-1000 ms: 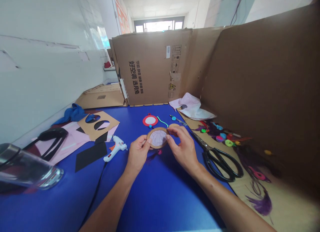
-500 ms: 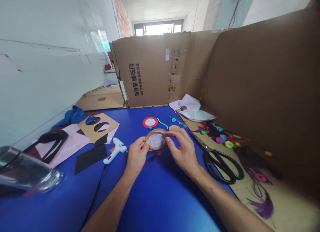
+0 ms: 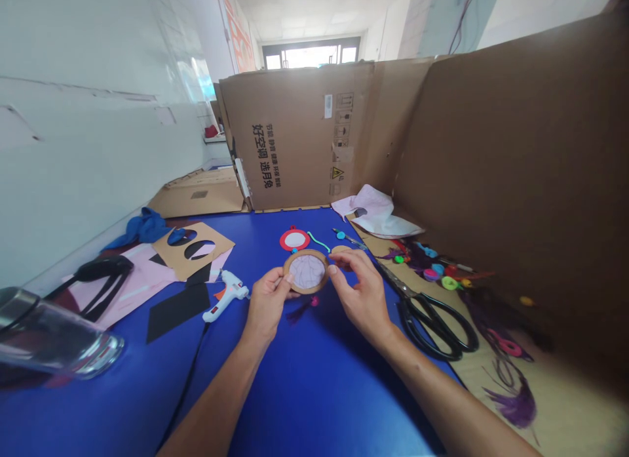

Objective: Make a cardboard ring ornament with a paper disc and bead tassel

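My left hand (image 3: 268, 299) pinches the left rim of a round brown ring (image 3: 319, 288) with pale lilac cloth across its middle, thumb on the front. Fine dark lines or creases show on the cloth. Beside the ring's right rim is my right hand (image 3: 361, 286), its fingers curved and parted, thumb tip very close to the rim; I cannot tell whether it touches. Below the ring lies a small dark tassel with a pink bead (image 3: 314, 301). Just behind are a red ring with a white centre (image 3: 295, 240) and a green strip (image 3: 319, 241).
To the left lie a white glue gun (image 3: 228, 296), black paper (image 3: 177, 313), a cardboard piece with round holes (image 3: 196, 270) and a glass bottle (image 3: 63, 339). Large black-handled scissors (image 3: 437, 326) rest on the right, near purple tassels (image 3: 518, 401). Cardboard walls (image 3: 299, 142) stand behind.
The ring has tilted so its cloth face shows more fully. My right fingers have shifted off its right rim. The tassel below shows more clearly.
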Demonstrator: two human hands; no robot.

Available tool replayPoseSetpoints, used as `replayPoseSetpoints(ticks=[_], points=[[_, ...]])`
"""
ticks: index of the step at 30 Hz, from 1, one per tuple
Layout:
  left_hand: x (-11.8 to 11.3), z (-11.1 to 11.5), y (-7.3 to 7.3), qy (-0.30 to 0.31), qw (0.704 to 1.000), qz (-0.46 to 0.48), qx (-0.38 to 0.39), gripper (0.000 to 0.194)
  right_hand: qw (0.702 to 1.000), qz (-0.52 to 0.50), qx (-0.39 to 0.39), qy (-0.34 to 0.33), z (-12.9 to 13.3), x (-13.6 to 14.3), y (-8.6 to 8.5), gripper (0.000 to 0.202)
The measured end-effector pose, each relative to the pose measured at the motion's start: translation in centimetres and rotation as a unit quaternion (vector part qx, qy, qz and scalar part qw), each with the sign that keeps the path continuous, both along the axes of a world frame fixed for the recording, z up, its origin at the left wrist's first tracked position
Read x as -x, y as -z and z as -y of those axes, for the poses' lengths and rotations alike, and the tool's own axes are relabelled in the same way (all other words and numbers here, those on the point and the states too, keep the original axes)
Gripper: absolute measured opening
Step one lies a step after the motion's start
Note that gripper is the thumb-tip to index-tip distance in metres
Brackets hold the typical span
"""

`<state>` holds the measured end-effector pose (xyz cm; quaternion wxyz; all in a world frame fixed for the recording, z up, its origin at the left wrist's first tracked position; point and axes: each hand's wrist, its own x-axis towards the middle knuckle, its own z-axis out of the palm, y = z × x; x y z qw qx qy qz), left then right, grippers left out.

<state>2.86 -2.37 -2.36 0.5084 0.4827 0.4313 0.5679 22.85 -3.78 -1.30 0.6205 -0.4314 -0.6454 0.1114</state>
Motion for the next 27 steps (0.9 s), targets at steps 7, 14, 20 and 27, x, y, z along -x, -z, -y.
replayPoseSetpoints(ticks=[7, 14, 20, 27], points=[[0.1, -0.08, -0.17, -0.004, 0.998, 0.054, 0.035, 0.048, 0.999, -0.039, 0.031, -0.004, -0.09, -0.02, -0.23, 0.014], [0.01, -0.01, -0.29, -0.004, 0.997, 0.062, 0.04, 0.05, 0.997, -0.057, 0.049, -0.001, -0.51, -0.28, 0.14, 0.014], [-0.06, -0.01, -0.4, -0.009, 0.996, 0.076, 0.045, 0.051, 0.997, -0.056, 0.051, -0.004, -0.72, -0.42, 0.41, 0.015], [-0.04, 0.01, -0.4, -0.005, 0.996, 0.076, 0.051, 0.051, 0.996, -0.062, 0.056, -0.006, -0.9, -0.48, 0.69, 0.015]])
